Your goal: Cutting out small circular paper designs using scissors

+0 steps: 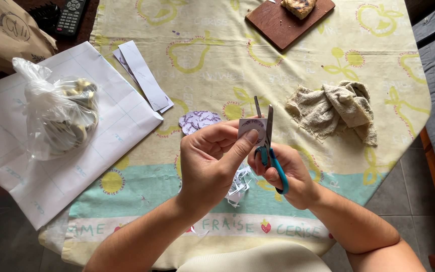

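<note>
My left hand (211,160) pinches a small printed piece of paper (252,126) between thumb and fingers, held above the table. My right hand (290,174) grips blue-handled scissors (269,143) with the blades apart, pointing away from me and cutting into the paper's right edge. Small white paper offcuts (238,185) lie on the cloth under my hands. A little stack of cut round printed pieces (199,120) sits just beyond my left hand.
A yellow fruit-print tablecloth (212,60) covers the table. At left lie a large white sheet (91,151), a clear bag of round objects (64,116) and paper strips (144,75). A crumpled beige rag (336,108) lies right; a wooden board with bread (290,17) far.
</note>
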